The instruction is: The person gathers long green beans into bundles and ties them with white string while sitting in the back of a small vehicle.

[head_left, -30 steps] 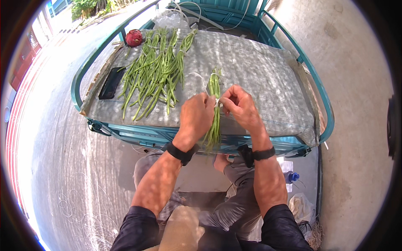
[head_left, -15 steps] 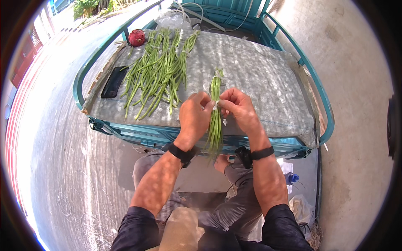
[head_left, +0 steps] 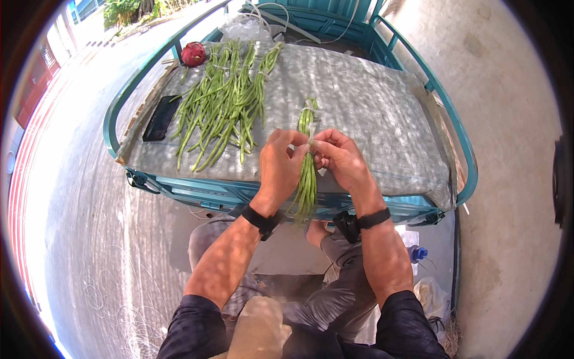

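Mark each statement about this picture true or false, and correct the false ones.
1. Both hands hold one bundle of long beans. True.
2. The loose beans lie to the right of the hands. False: they lie to the left.
3. A dark flat phone lies left of the loose beans. True.
4. The red fruit sits in the left hand. False: it rests at the far left corner of the cart.
5. The right hand wears a glove. False: it is bare, with a wristband.

Bean bundle (head_left: 307,173) on sheet (head_left: 371,113), between hands; loose beans (head_left: 221,107) left; phone (head_left: 160,118) farther left.
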